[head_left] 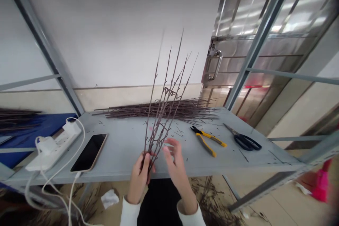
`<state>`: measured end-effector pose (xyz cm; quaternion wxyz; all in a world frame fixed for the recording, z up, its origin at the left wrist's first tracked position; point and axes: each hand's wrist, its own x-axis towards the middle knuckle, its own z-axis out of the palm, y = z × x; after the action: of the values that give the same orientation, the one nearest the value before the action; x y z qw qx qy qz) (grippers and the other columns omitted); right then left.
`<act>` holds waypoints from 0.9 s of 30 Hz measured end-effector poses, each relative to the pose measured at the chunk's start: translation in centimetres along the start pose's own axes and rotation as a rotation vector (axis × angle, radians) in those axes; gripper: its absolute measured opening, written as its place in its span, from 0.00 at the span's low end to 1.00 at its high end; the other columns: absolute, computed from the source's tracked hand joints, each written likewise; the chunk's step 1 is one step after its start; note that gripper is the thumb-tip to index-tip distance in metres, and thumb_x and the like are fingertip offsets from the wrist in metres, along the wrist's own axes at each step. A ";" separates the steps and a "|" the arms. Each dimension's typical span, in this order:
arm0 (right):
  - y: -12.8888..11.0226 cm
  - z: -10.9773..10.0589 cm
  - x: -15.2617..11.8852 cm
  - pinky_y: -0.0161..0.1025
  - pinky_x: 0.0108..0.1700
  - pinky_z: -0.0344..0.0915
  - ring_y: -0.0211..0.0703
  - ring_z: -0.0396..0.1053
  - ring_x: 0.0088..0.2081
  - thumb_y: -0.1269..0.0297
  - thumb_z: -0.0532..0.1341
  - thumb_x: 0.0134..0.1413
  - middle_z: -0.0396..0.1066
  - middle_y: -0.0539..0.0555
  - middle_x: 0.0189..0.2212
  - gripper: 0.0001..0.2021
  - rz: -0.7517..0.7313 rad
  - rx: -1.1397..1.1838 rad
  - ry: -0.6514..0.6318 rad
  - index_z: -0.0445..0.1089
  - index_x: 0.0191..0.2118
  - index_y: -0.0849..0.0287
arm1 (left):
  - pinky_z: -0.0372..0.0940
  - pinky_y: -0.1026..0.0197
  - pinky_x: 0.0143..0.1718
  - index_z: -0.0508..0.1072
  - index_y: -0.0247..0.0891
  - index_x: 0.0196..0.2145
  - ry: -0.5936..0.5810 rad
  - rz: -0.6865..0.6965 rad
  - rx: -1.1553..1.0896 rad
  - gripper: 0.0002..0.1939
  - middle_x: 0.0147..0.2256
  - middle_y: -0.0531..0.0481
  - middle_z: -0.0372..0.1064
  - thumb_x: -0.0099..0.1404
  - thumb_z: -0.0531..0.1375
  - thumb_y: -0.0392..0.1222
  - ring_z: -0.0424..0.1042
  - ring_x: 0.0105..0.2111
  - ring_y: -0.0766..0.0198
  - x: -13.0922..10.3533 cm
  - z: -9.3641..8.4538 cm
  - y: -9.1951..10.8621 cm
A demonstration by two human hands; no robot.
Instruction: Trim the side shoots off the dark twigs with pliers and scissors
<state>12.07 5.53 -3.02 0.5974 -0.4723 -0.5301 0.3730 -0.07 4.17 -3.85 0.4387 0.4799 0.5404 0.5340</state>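
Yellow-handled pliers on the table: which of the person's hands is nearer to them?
The right. The right hand, partly open, is just left of the pliers; the left hand is farther left, holding the upright twigs.

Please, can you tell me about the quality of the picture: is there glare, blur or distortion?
Head view: glare streaks on the metal door; soft, even light on the wall; one twig tip fading into blur above the left hand; smeared edges at the far right, around the pink object; shelf posts leaning outward, perhaps from wide-lens distortion.
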 end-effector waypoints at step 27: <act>-1.2 -6.4 9.6 0.31 0.20 0.39 0.34 0.50 0.14 0.54 0.46 0.62 0.57 0.47 0.11 0.21 -0.425 -0.967 0.504 0.63 0.23 0.58 | 0.60 0.63 0.23 0.70 0.39 0.35 0.069 0.153 0.433 0.20 0.16 0.55 0.61 0.66 0.45 0.54 0.65 0.16 0.62 -1.4 3.1 2.8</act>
<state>19.84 13.17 0.86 0.4830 -0.6488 -0.5649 -0.1631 3.38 3.16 -1.24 0.2650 0.5838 0.6191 0.4534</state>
